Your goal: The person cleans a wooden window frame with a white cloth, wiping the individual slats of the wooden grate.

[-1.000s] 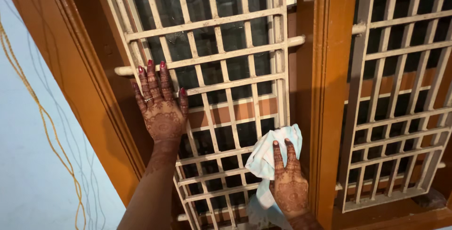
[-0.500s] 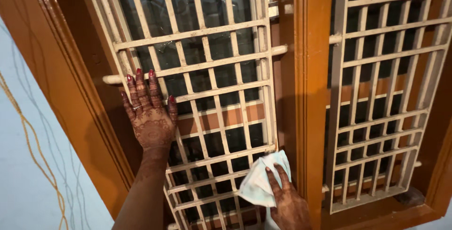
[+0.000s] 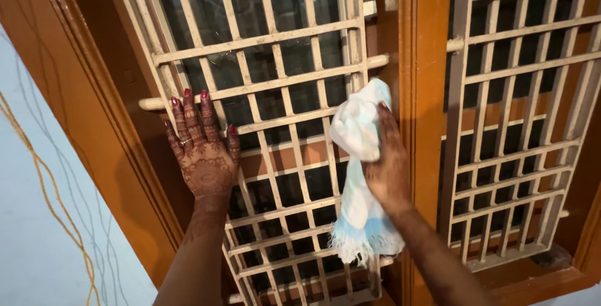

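Note:
My left hand (image 3: 203, 149), patterned with henna and with red nails, lies flat with fingers spread against the left side of a cream metal window grille (image 3: 282, 34). My right hand (image 3: 387, 162) presses a white and pale blue cloth (image 3: 360, 174) against the right edge of that grille, beside the orange-brown wooden post (image 3: 429, 93). The cloth's fringed end hangs down below the hand.
A second cream grille (image 3: 519, 124) fills the window bay to the right of the post. The orange-brown wooden frame (image 3: 94, 93) runs down the left side. A pale blue wall (image 3: 37, 218) with thin yellow lines lies further left. Dark glass sits behind the bars.
My right hand has slid the cloth upward along the grille's right edge, from near the bottom to mid-height, and the cloth now hangs long. My left hand has stayed in place.

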